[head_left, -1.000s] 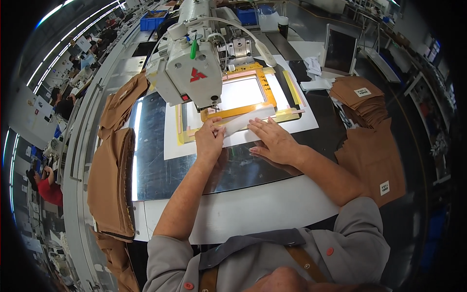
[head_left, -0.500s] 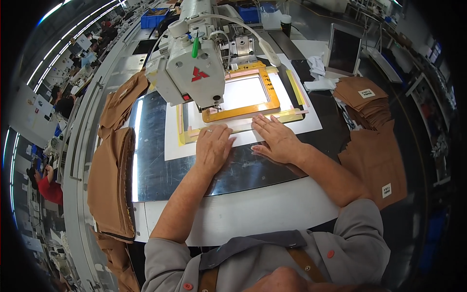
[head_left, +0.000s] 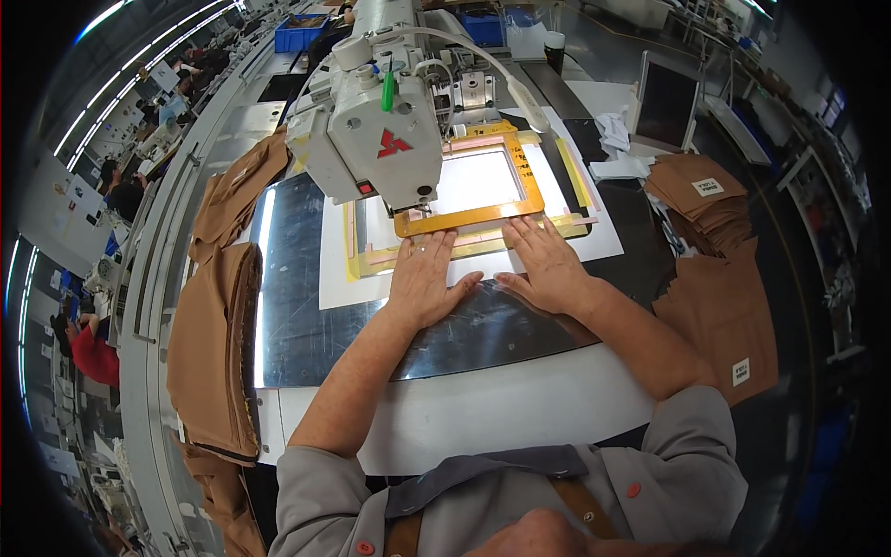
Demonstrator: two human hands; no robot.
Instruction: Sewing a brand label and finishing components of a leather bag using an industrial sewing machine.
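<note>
Orange frame (head_left: 473,219): rectangular, lying flat, dark handwritten marks on its R bar, white surface showing thru its window. White sheet (head_left: 336,293) under & around the frame, sticking out on its near side. Yellow/pink tape strips (head_left: 478,247) run along near side of frame, approx. parallel to its near bar.

L hand (head_left: 424,283): palm down, flat, fingers straight & together, thumb out to the side; fingertips right at frame's near bar (actual contact w/ frame: can't tell). R hand (head_left: 549,269): also flat, palm down, fingers slightly spread, tips at frame's near R corner. Thumbs point at each other, small gap betw. them, on near side of frame.

Sewing machine head (head_left: 376,139), white w/ red emblem, stands over frame's L part; green knob (head_left: 387,91) on it. Shiny metal plate (head_left: 306,343) extends L and nearward of frame, beneath white sheet.

Farther out: brown fabric stack (head_left: 213,343) well L of frame; brown labelled pieces (head_left: 719,316) well R of it. Crumpled white cloth (head_left: 613,132) & dark panel (head_left: 665,102) beyond frame, to R. Blue bin (head_left: 302,34) far behind frame, to L.
</note>
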